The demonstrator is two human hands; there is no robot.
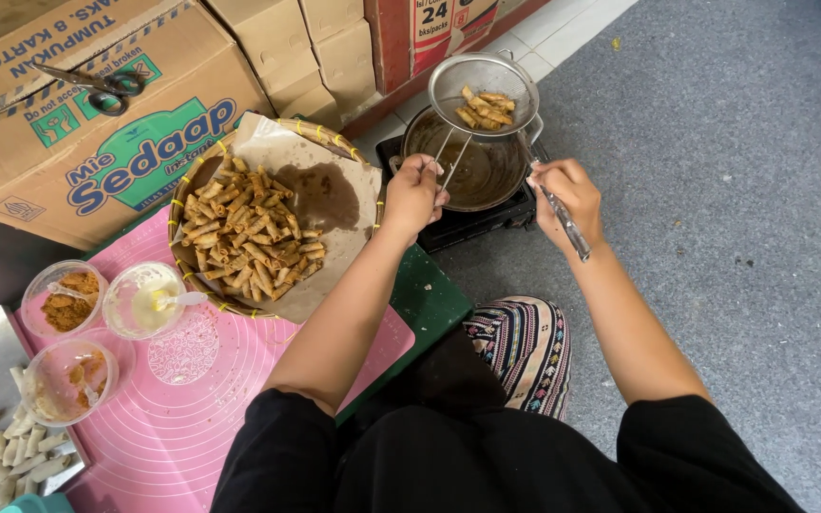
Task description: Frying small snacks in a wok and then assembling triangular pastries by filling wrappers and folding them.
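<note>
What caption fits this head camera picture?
Left hand lifts a strainer of fried rolls over the wok.

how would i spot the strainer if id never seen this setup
Find the dark wok on the black stove by the cartons. Above it, the left hand holds a round wire-mesh strainer, the only metal sieve, with a few fried rolls inside.

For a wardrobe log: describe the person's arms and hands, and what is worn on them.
Both arms are bare from just above the elbow to the fingertips. Short black sleeves cover the upper arms: the left sleeve and the right sleeve. The left hand and right hand wear no gloves; no watch, bracelet or ring shows. Fingernails look short and unpainted.
</note>
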